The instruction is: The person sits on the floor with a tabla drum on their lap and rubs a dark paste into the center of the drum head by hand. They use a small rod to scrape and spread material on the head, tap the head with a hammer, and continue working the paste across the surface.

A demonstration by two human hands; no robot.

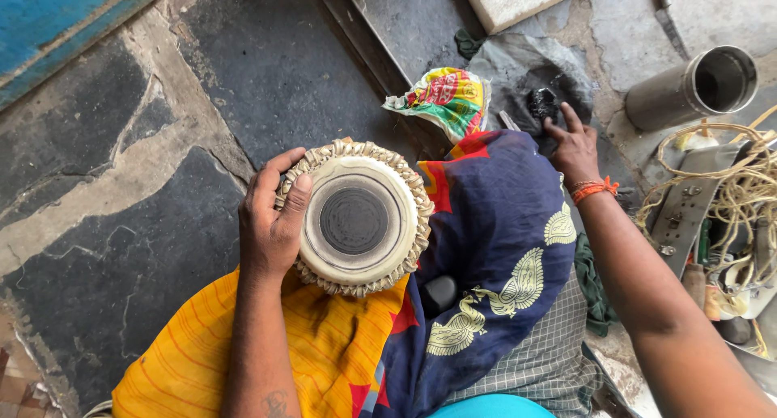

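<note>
Your drum head is cream with a black centre disc and tan braided rim. At three o'clock of it, navy cloth shows gold leaf motifs; at seven o'clock, orange-yellow striped cloth. Your wristband is orange.

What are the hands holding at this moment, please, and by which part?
The left hand grips the small drum by its braided rim. The right hand touches a black lump, not clearly gripping it.
</note>
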